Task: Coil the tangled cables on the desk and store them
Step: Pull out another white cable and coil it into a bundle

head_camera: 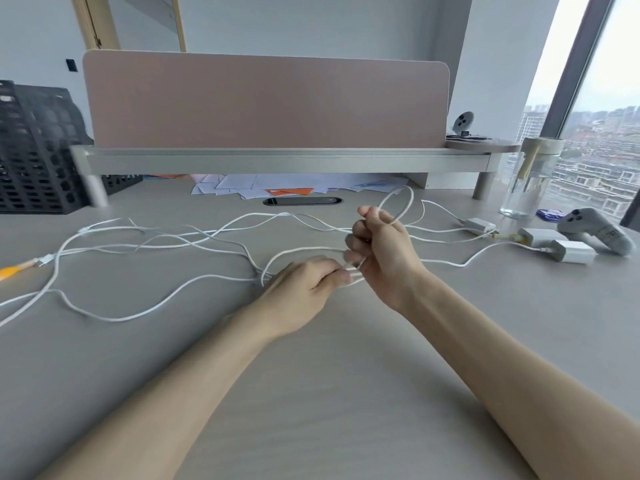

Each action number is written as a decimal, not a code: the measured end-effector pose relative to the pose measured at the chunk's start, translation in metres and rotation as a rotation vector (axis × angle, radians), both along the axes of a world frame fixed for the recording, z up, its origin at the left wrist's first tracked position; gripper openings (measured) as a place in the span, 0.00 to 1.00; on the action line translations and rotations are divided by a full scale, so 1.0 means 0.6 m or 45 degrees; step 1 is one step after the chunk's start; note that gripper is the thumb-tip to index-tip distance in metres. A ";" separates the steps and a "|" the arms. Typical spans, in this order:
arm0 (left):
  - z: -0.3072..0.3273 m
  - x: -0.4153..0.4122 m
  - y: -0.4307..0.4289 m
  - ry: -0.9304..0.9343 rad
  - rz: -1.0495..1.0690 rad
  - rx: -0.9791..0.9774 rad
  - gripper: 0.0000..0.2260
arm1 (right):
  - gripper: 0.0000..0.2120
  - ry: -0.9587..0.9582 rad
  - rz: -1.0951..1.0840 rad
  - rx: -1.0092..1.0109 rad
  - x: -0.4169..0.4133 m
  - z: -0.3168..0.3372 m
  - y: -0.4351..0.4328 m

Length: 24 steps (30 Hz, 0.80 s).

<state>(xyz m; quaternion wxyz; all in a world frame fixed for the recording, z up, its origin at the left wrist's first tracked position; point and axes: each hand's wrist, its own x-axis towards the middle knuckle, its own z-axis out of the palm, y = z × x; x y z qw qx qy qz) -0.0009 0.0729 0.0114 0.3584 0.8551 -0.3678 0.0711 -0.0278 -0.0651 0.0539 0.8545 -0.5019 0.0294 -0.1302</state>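
Several white cables (162, 242) lie tangled across the grey desk (311, 375), running from the left edge to white chargers (571, 251) at the right. My right hand (382, 252) is raised at the desk's middle and grips a small coil of white cable (401, 202), whose loop stands up behind the fingers. My left hand (304, 285) sits just below and left of it, pinching the same cable where it enters the coil. A yellow-tipped connector (10, 271) lies at the far left edge.
A grey shelf riser (277, 161) with a pink panel spans the back, with loose papers (263, 187) under it. A black crate (38, 147) stands back left. A glass jar (528, 181), a grey handheld controller (595, 230) and a window are at the right.
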 end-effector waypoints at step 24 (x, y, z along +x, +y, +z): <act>0.054 0.007 0.041 -0.086 0.067 -0.376 0.12 | 0.36 0.275 0.555 -1.453 -0.031 0.004 -0.007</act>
